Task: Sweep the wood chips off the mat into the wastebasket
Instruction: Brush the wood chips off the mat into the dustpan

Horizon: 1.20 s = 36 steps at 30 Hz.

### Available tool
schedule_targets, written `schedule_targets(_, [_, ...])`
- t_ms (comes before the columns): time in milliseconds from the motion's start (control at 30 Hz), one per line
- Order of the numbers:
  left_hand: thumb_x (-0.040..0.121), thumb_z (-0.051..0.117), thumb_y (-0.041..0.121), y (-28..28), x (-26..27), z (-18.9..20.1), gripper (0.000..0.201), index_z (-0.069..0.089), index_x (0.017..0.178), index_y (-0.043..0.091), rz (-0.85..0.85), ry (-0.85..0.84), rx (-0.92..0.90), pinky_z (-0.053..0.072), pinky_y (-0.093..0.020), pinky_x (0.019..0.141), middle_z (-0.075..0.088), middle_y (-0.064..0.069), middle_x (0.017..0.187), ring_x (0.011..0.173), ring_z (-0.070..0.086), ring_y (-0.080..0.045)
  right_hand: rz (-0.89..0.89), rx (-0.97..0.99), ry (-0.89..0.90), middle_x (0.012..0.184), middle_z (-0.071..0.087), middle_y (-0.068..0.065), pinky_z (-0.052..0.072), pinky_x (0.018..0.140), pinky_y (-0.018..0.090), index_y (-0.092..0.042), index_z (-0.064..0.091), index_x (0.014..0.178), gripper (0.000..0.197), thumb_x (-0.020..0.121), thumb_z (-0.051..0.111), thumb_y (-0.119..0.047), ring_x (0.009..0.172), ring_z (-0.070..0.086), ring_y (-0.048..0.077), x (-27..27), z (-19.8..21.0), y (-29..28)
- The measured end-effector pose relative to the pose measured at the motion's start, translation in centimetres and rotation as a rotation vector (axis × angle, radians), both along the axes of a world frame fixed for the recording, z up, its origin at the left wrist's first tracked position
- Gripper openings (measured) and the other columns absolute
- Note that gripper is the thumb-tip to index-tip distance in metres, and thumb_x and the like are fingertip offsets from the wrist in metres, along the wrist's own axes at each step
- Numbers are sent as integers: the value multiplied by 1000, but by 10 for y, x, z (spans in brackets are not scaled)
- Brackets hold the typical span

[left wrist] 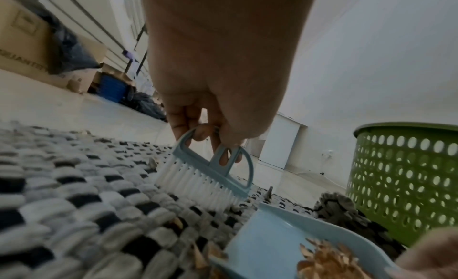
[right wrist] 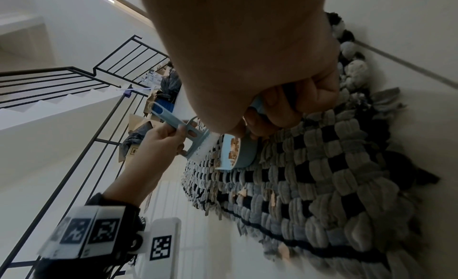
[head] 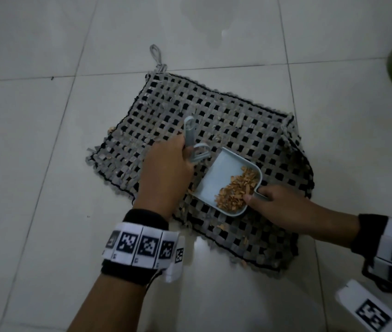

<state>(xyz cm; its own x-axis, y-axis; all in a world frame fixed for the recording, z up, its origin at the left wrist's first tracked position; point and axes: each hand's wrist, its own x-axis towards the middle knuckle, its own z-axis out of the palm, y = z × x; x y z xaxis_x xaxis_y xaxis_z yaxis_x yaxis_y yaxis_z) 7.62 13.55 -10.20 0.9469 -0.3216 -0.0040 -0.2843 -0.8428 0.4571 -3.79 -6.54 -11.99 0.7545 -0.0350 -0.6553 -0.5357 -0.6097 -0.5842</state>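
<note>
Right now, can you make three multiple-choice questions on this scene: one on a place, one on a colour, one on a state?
1. Where do most wood chips lie?
A. in the dustpan
B. on the tiles
C. in the basket

2. What colour is the basket?
A. red
B. green
C. white

3. What does the left hand do?
A. rests open
B. holds the dustpan
C. holds the brush

Key:
1 A: the chips are heaped in the dustpan, only a few on the mat.
2 B: the basket is green.
3 C: the left hand grips the brush; the right hand holds the dustpan.
</note>
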Motion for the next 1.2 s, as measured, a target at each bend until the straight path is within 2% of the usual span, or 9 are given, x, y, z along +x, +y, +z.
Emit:
schedule_targets(200, [101, 52, 21, 13, -1, 16, 20, 60, 84, 14, 111, 16, -77, 24, -19, 45, 53, 5, 65, 53, 42, -8, 4, 5, 9, 51, 48, -5, 34, 49, 23, -31, 54, 67, 36, 97, 49, -50, 42, 46, 8, -3, 0, -1])
schedule_targets(300, [101, 53, 23, 8, 0, 14, 16, 64, 91, 19, 170, -20, -199, 37, -26, 49, 60, 3, 71, 60, 53, -13, -10, 17, 18, 51, 49, -5, 34, 47, 22, -30, 58, 75, 32, 96, 48, -51, 41, 45, 7, -2, -1, -2])
schedule_targets(400, [101, 53, 24, 2, -3, 5, 15, 66, 94, 20, 153, 6, -195, 36, -26, 48, 59, 5, 70, 59, 53, -10, -21, 17, 28, 52, 50, -5, 34, 47, 22, -29, 60, 80, 29, 96, 49, -51, 41, 46, 6, -3, -1, -1])
schedule_targets(500, [100, 54, 24, 2, -16, -4, 20, 56, 81, 19, 98, 81, -137, 24, -18, 45, 49, 7, 62, 50, 41, -7, -35, 26, 24, 54, 52, -5, 35, 48, 21, -30, 62, 79, 29, 96, 50, -50, 44, 48, 8, -4, 0, 0])
schedule_targets(567, [99, 55, 23, 6, -23, -6, 23, 55, 76, 20, 79, 98, -158, 28, -18, 45, 50, 4, 60, 49, 42, -8, -37, 19, 17, 56, 54, -4, 36, 50, 22, -29, 63, 81, 30, 96, 50, -51, 47, 50, 9, -5, -1, 0])
schedule_targets(700, [100, 55, 27, 13, -24, -3, 17, 67, 90, 20, 161, 49, -279, 48, -35, 57, 65, 2, 73, 66, 60, -17, -47, -4, -1, 56, 55, -6, 36, 49, 21, -26, 68, 88, 32, 95, 50, -52, 48, 51, 7, -9, -2, 1])
schedule_targets(900, [101, 53, 26, 8, -34, -12, 17, 68, 102, 18, 91, -8, -199, 42, -36, 49, 59, 2, 64, 54, 52, -17, -39, 7, -6, 75, 69, 2, 45, 57, 28, -26, 70, 103, 38, 95, 47, -55, 62, 63, 15, -15, -5, 2])
schedule_targets(1033, [101, 54, 29, 4, -42, -8, 16, 67, 95, 21, 24, 84, -227, 39, -32, 49, 58, 3, 63, 54, 51, -16, -37, -3, 12, 66, 64, 0, 40, 53, 26, -24, 71, 97, 40, 95, 47, -55, 56, 59, 14, -16, -5, 2])
schedule_targets(1200, [101, 54, 30, 6, -30, 2, 15, 64, 90, 26, 211, 14, -375, 50, -30, 57, 65, 11, 73, 65, 61, -9, -41, -9, -4, 56, 56, -7, 34, 47, 19, -31, 66, 84, 33, 95, 47, -55, 46, 51, 1, -17, -6, 2])
